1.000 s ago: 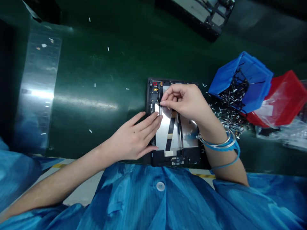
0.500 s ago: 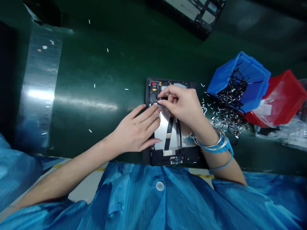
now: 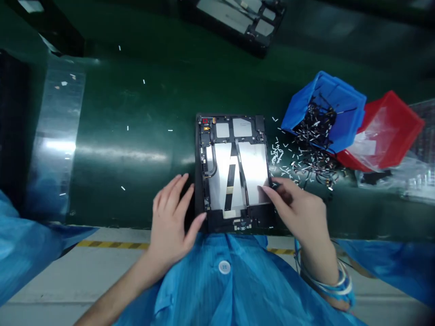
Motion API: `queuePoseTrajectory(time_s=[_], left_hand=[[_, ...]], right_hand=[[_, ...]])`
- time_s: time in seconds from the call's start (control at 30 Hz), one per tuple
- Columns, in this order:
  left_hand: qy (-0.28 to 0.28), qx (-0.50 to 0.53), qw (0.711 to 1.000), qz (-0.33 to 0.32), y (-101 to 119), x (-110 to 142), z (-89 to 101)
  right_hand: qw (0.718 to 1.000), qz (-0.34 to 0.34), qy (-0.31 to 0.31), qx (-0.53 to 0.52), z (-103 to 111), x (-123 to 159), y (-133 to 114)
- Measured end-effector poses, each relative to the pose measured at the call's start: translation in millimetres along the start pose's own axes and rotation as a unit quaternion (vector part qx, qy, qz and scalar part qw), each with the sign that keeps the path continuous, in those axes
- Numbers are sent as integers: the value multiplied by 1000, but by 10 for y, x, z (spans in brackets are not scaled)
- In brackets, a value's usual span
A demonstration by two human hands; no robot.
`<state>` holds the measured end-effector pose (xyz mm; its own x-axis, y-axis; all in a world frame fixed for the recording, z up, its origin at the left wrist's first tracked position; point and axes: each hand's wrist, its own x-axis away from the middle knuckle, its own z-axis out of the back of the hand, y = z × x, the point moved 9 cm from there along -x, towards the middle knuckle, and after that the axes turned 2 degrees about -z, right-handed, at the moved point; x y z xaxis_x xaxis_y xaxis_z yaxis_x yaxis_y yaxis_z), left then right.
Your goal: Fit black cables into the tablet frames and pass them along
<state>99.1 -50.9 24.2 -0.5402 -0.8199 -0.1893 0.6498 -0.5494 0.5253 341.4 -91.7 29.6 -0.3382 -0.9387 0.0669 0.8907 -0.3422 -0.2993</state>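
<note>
An opened tablet (image 3: pixel 253 170) lies flat on the green bench in front of me. Its silver battery area, black ribbon cables and small boards are exposed. My right hand (image 3: pixel 299 208) grips the tablet's right edge, thumb on top and the fingers partly hidden at the side. Beside the lower left edge rests my left hand (image 3: pixel 173 217), its fingers spread and the thumb at the tablet's corner. Nothing is held in that hand.
Right of the tablet, a blue bin (image 3: pixel 350 113) spills black cables (image 3: pixel 317 167) and white slips. Behind it lies a red bin (image 3: pixel 390 131) with clear plastic. Another opened device (image 3: pixel 234 20) is at the far side, and a clear strip (image 3: pixel 56 136) at left.
Both hands have come away from the tablet's upper left part. The left moved down to the left edge, and the right moved down to the right edge, uncovering the boards.
</note>
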Motion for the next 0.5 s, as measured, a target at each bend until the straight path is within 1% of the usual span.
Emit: queuePoseTrajectory(time_s=[0.07, 0.13, 0.17, 0.23, 0.3, 0.33, 0.4, 0.43, 0.5], left_hand=[[-19, 56, 998, 28, 53, 118, -89], [-25, 146, 986, 74, 50, 167, -117], [-23, 201, 974, 99, 25, 176, -112], [-12, 313, 939, 138, -61, 162, -70], [11, 386, 910, 149, -195, 68, 32], [28, 395, 906, 150, -290, -22, 107], [76, 369, 915, 146, -530, -303, 307], [105, 342, 923, 143, -663, -491, 423], [164, 287, 936, 123, -909, -940, 665]], right_hand=[[999, -13, -20, -45, -60, 17, -20], [993, -23, -43, -109, -77, 8, -75], [987, -23, -62, -144, -87, -1, -120], [971, -10, -101, -214, -96, -26, -241], [949, 20, -128, -286, -86, -69, -389], [938, 36, -132, -320, -70, -101, -456], [917, 61, -121, -375, -35, -181, -543], [912, 67, -110, -391, -27, -227, -557], [911, 67, -83, -397, -41, -313, -536]])
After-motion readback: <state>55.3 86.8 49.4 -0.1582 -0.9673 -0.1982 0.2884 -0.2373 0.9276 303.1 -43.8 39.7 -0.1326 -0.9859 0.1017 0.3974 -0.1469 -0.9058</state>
